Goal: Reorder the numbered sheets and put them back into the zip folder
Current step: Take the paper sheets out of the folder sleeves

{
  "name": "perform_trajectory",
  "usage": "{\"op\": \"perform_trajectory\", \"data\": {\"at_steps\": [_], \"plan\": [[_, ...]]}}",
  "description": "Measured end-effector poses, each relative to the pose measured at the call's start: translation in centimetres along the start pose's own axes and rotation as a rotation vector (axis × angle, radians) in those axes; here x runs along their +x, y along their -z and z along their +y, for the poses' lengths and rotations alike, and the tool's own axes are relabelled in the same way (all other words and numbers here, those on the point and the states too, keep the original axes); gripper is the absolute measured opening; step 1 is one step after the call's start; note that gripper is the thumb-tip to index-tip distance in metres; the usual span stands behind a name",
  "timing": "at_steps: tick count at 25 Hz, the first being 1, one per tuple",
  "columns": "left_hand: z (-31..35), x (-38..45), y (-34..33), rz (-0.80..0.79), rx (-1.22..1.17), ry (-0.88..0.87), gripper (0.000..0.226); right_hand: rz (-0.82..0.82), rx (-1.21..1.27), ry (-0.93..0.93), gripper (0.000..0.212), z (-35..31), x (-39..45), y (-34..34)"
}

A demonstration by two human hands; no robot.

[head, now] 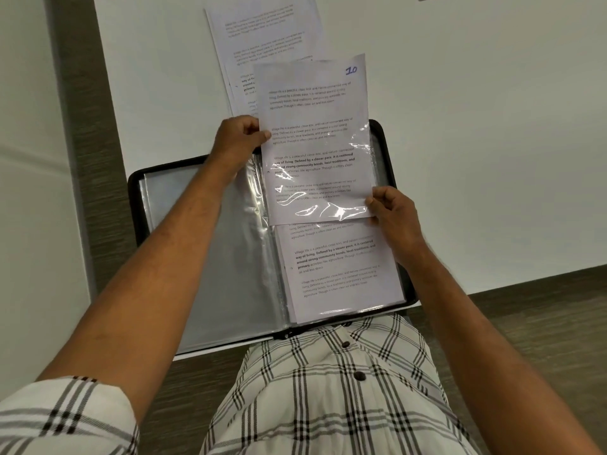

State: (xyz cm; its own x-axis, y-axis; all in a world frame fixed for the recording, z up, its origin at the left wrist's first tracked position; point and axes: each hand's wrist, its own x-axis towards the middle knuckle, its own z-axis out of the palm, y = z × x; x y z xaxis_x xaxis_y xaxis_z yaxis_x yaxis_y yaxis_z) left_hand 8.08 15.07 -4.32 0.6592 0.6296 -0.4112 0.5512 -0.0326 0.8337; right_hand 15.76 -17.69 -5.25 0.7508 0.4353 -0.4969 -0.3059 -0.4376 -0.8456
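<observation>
sheet 10 pinched by left hand and right hand, lower half in glare-blurred sleeve.

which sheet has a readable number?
The sheet marked 10, held by both hands half inside a clear sleeve; the loose sheets behind show no readable number.

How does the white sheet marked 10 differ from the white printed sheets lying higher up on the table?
The white sheet marked 10 is held by the left hand and right hand, partly inside a clear plastic sleeve of the open black zip folder; the white printed sheets on the table lie loose and untouched. A blue handwritten 10 shows on the held sheet; no number is visible on the loose ones. Both carry similar printed paragraphs.
</observation>
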Motion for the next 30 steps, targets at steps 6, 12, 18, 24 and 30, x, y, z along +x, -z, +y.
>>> {"op": "perform_trajectory", "data": {"at_steps": [6, 12, 18, 24, 30], "plan": [[0.9, 1.3, -0.5, 0.162, 0.133, -0.065, 0.012, 0.003, 0.021, -0.016, 0.015, -0.4, -0.3, 0.0], [2.5, 5.7, 1.1, 0.331, 0.061, -0.066, 0.032, -0.024, 0.050, -0.059, 0.017, -0.3, 0.3, 0.3], [3.2, 11.7, 2.8, 0.427, 0.086, -0.051, 0.018, -0.050, 0.037, -0.093, 0.016, -0.3, 0.6, 0.6], [3.4, 14.8, 3.0, 0.451, 0.258, -0.043, 0.029, -0.065, 0.039, -0.117, 0.016, -0.5, 1.0, 0.6], [2.8, 14.4, 2.5, 0.424, 0.419, -0.022, 0.049, -0.056, 0.019, -0.135, 0.015, -0.6, 1.1, 0.6]]}}
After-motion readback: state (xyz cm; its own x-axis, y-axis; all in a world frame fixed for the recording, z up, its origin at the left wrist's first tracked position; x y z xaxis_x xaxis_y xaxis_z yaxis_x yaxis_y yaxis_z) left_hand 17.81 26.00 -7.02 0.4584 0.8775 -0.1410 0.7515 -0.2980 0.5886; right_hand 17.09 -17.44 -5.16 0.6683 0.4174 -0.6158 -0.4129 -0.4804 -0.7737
